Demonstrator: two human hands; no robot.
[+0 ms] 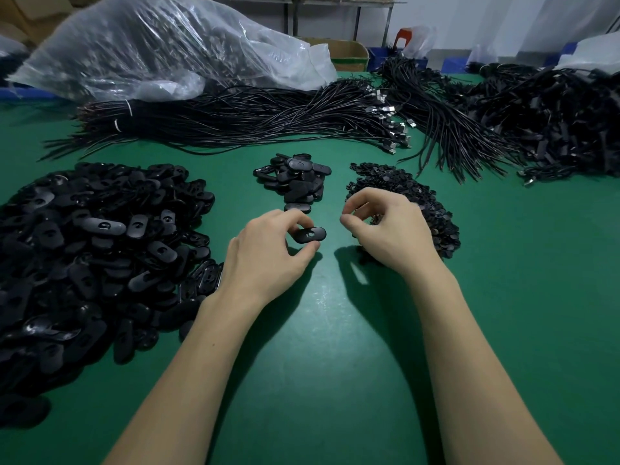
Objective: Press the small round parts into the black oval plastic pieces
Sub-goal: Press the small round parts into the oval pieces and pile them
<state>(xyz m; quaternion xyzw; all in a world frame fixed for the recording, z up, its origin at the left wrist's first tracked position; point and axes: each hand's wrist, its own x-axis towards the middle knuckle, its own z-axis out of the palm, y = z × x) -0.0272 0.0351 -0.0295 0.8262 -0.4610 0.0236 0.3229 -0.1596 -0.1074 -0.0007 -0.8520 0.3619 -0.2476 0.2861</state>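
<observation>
My left hand [268, 250] pinches one black oval plastic piece [310, 234] between thumb and fingers, just above the green table [322, 330]. A short way to its right, my right hand [385, 226] hovers with curled fingers over the pile of small round parts [426, 203]; I cannot see whether the fingertips hold a part. A large heap of black oval pieces [94, 250] lies at the left. A smaller heap of oval pieces [297, 177] sits just beyond my hands.
Bundles of black cables [235, 119] stretch across the back of the table, with more tangled cables [553, 122] at the far right. A big clear plastic bag [161, 45] lies at the back left, a cardboard box [349, 53] behind it.
</observation>
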